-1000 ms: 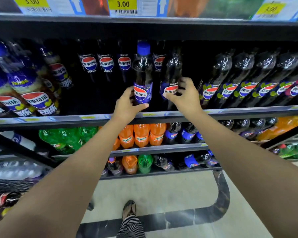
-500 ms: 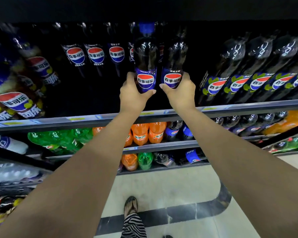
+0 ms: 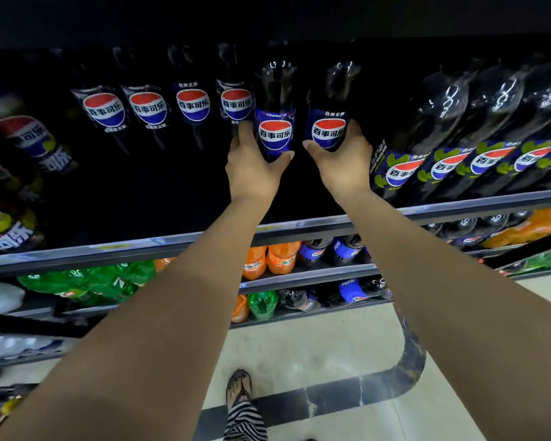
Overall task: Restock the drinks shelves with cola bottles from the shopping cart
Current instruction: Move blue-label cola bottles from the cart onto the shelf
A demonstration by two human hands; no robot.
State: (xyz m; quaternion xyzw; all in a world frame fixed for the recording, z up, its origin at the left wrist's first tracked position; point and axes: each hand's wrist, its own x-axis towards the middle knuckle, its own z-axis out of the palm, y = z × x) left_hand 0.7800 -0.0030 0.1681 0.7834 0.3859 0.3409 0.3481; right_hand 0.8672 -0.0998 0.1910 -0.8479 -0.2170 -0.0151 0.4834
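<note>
At centre frame, my left hand (image 3: 252,168) grips the lower body of one cola bottle (image 3: 275,109), thumb curled across its front. My right hand (image 3: 342,165) grasps a second cola bottle (image 3: 330,119) just beside it. Both bottles stand upright above the dark shelf (image 3: 299,226), right of a row of Pepsi bottles (image 3: 169,106).

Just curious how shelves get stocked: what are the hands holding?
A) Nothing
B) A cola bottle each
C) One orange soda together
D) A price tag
B: the left hand grips the left cola bottle and the right hand grips the right cola bottle, upright, side by side.
</note>
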